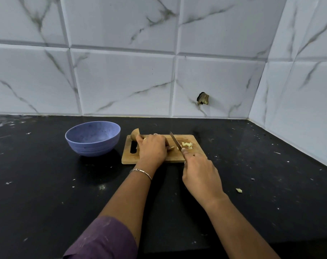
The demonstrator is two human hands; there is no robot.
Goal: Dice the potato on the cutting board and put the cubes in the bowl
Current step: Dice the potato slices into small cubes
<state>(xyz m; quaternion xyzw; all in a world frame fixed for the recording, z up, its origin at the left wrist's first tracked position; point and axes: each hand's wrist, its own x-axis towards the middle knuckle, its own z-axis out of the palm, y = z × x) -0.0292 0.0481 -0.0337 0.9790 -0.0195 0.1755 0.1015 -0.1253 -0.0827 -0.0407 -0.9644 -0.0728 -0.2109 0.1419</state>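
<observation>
Brown-skinned, the potato piece [171, 148] lies mid-board under our left hand [151, 148], whose fingers curl down on it. A larger potato chunk [135, 134] waits at the far left corner of the cutting board [155, 160], and pale cubes [187, 144] sit toward its right edge. Our right hand [200, 172] grips the knife [174, 141], blade just beside the held piece. We should keep fingertips tucked back and cut straight down in even steps. The bowl [92, 138], blue, stands off the board's left edge, no cubes visible inside.

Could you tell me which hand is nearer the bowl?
Left. The left hand, holding the potato, sits just right of the bowl; the right hand is farther right, holding the knife.
</observation>
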